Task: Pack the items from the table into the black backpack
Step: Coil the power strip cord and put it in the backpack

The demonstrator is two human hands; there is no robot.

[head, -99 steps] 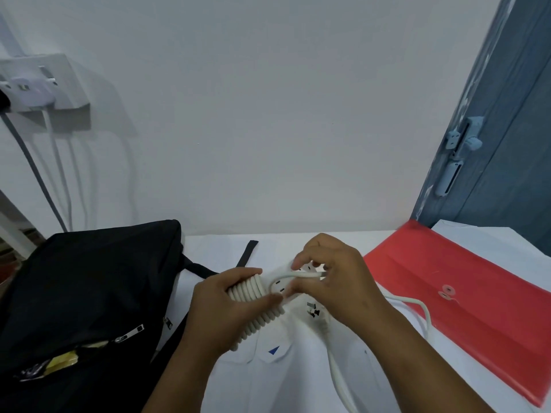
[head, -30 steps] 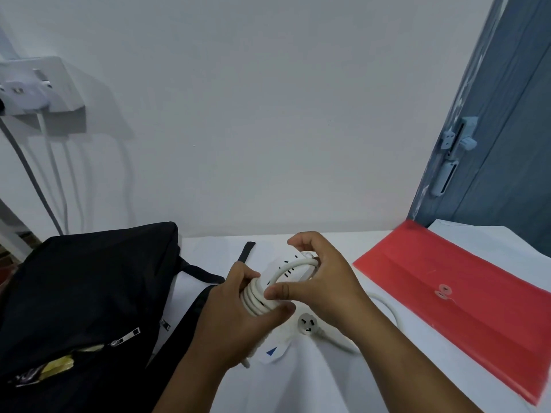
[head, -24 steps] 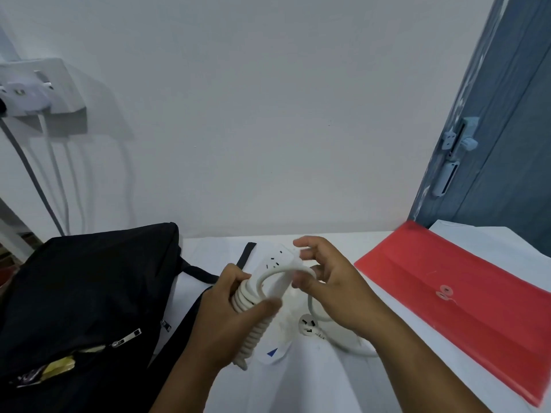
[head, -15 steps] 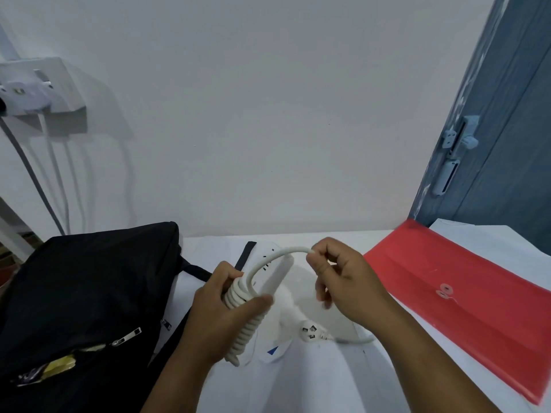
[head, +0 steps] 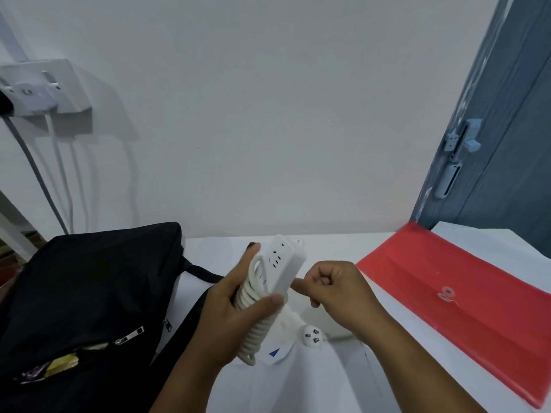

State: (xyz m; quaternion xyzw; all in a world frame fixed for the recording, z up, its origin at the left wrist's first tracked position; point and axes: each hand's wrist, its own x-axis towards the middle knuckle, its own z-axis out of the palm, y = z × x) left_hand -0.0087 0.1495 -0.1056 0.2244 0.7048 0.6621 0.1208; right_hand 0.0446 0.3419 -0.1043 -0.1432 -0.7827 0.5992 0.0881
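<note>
Item 1, white power strip [head: 280, 265]: we see it held above the table [head: 328, 383], tilted with its far end up toward the wall [head: 268, 114], socket face turned to the camera. Its white cord [head: 253, 326] is wound in many turns round the lower body of the strip.

Item 2, left hand [head: 235, 311]: fingers and thumb are curled round the strip and its coils, the thumb pressing across the front, the fingertips showing at the strip's left edge.

Item 3, right hand [head: 337, 290]: fingers curled in, just beside the strip's right edge. It appears to pinch the free end of the cord, though the cord inside the fist is hidden from us.

Item 4, plug [head: 312, 336]: 3 pins, facing up, lying on the table below and between the 2 hands, its lead running off under the right wrist.

Item 5, black backpack [head: 89, 293]: on the left of the table, a front zip partly open with something yellow showing inside.

Item 6, red envelope folder [head: 465, 299]: flat on the right of the table, string-and-button clasp on top, well apart from the strip.

Item 7, wall socket [head: 41, 87]: upper left, with cables hanging down.

Item 8, blue-grey door [head: 507, 144]: at the right edge.
</note>
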